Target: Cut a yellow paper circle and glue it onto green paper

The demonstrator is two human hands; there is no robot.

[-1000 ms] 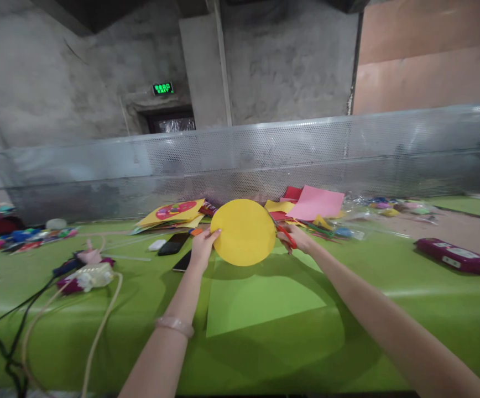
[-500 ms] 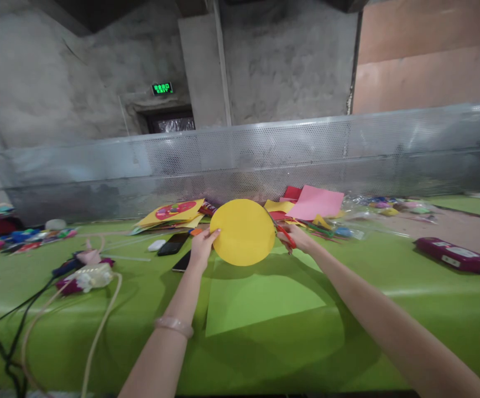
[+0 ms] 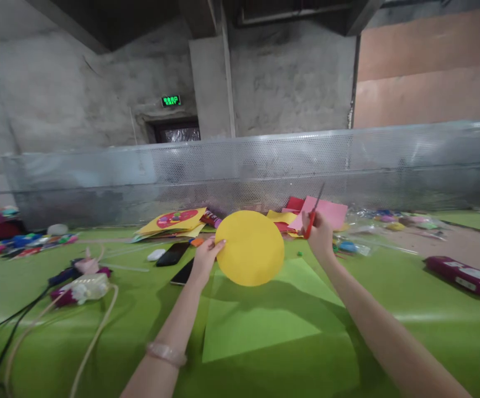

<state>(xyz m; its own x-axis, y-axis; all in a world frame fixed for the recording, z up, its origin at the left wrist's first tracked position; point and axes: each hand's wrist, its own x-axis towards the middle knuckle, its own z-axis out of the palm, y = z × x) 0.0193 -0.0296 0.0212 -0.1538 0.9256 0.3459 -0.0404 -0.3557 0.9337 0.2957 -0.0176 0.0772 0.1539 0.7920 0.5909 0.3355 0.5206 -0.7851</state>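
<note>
A round yellow paper disc point(image 3: 250, 249) is pinched at its left edge by my left hand point(image 3: 205, 257), thumb on its face. The disc is held up above a light green sheet of paper point(image 3: 260, 326) on the table. Red-handled scissors point(image 3: 313, 214) are in my right hand point(image 3: 320, 236), to the right of the disc and apart from it. Their blades point upward and look closed. A pink paper sheet point(image 3: 334, 212) lies behind my right hand.
Yellow sheets with a red circle point(image 3: 177, 219) are stacked at the back left. Phones point(image 3: 173, 254), a white case point(image 3: 156, 255) and a power strip with cables point(image 3: 86, 287) lie on the left. A dark purple case point(image 3: 464, 275) sits at right. A perforated metal panel point(image 3: 265, 166) closes the back.
My right hand has lifted the scissors off the disc's right edge, moving up and right, and turned the blades upward. My left hand still holds the disc. The camera view has shifted slightly.
</note>
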